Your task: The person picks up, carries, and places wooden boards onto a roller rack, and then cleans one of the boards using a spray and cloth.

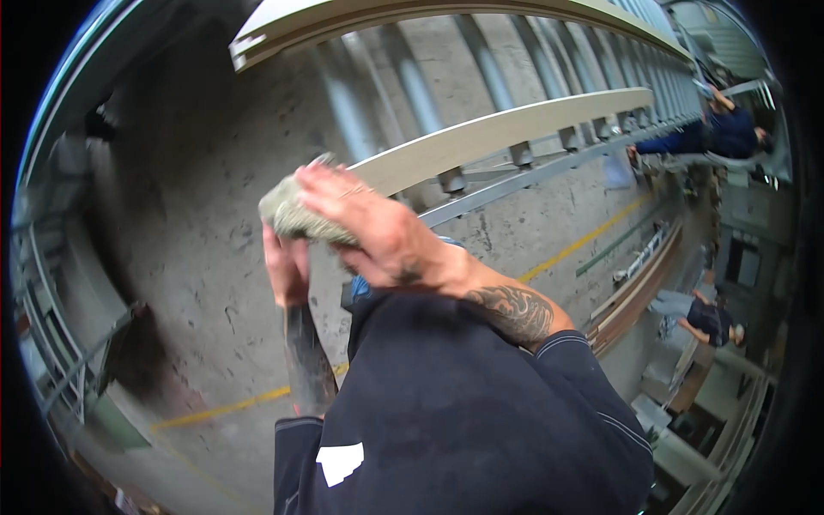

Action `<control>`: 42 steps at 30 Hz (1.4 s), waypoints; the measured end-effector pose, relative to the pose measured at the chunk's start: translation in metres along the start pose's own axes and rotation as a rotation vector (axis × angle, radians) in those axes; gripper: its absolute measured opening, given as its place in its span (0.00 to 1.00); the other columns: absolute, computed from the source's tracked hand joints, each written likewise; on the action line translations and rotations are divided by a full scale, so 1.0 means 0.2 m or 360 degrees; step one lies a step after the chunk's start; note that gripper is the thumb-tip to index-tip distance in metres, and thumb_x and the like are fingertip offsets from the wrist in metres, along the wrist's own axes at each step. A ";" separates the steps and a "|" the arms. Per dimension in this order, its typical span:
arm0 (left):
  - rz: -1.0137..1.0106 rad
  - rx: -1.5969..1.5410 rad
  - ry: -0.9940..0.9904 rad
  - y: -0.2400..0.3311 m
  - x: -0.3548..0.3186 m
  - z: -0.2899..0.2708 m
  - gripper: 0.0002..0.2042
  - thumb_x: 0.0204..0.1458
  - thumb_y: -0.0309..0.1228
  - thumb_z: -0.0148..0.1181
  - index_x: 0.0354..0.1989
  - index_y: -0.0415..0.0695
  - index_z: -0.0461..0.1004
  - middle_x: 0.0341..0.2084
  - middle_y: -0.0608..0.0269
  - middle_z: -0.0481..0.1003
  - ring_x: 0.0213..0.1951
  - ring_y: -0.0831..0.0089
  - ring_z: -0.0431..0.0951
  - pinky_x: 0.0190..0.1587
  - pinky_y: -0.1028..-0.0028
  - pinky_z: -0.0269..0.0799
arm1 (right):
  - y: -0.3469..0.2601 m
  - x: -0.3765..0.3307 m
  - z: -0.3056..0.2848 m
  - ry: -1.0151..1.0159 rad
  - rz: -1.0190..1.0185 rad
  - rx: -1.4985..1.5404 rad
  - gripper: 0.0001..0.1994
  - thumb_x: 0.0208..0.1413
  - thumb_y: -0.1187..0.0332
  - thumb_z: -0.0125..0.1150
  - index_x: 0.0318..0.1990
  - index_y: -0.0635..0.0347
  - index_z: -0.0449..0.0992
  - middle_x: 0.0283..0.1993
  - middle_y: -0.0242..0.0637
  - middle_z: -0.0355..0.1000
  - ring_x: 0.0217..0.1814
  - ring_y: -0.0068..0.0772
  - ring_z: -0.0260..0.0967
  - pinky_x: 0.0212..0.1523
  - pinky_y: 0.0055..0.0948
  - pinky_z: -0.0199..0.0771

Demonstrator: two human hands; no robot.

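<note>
A crumpled grey-green rag (300,213) is bunched between my two hands at the near left end of a long, pale wooden board (506,133). My right hand (369,221) wraps over the rag from the right, its fingers curled on top and slightly smeared by motion. From below, my left hand (287,268) grips the rag's lower left side; some of its fingers are hidden behind the cloth. The board's end lies right beside my right fingers, and the board rests along the near side of a roller conveyor (421,94).
More pale boards (412,19) lie stacked across the conveyor's far side. Long brown boards (631,296) lie at the right. One person (730,129) is by the conveyor's far end, another (712,322) farther right. A metal railing (64,335) stands at the left; yellow lines (584,240) mark the concrete floor.
</note>
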State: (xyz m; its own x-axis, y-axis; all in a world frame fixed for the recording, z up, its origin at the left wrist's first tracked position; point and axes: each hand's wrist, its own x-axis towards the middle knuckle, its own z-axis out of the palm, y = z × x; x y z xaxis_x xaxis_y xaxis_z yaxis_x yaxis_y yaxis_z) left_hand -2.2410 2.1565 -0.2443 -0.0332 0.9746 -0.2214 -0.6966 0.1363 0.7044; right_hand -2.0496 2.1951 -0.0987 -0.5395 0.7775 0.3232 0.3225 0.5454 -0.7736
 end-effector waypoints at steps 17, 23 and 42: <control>0.0793 0.3297 -0.0611 -0.02 0.14 0.62 0.39 0.54 0.56 0.56 0.69 0.45 0.56 0.58 0.51 0.62 0.58 0.53 0.62 0.61 0.56 0.54 | 0.96 -0.73 -0.94 0.0343 0.0677 -0.1306 0.34 0.61 0.72 0.46 0.74 0.53 0.44 0.79 0.40 0.36 0.81 0.41 0.31 0.77 0.54 0.24; 0.0715 0.3519 -0.0572 -0.13 0.18 0.92 0.44 0.50 0.60 0.59 0.69 0.42 0.56 0.65 0.48 0.55 0.70 0.49 0.49 0.70 0.49 0.40 | 1.13 -0.76 -1.47 0.0256 0.0765 -0.1548 0.29 0.60 0.68 0.48 0.70 0.60 0.57 0.75 0.46 0.51 0.78 0.45 0.43 0.77 0.52 0.35; 0.0857 0.3494 -0.0478 -0.66 0.41 1.33 0.42 0.47 0.73 0.46 0.49 0.41 0.69 0.43 0.48 0.64 0.47 0.50 0.65 0.52 0.53 0.59 | 2.41 -1.83 -3.46 0.1147 0.1147 -0.1136 0.24 0.70 0.57 0.42 0.67 0.57 0.62 0.71 0.50 0.57 0.75 0.48 0.50 0.72 0.41 0.51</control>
State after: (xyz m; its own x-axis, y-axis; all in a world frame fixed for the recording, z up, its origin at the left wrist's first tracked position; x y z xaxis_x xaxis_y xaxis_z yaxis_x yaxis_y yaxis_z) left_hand -1.9606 2.2666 -0.1755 0.3326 0.9373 0.1046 0.9334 -0.3430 0.1054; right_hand -1.1585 2.3894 -0.2136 0.4125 0.8418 0.3482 0.8401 -0.2038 -0.5027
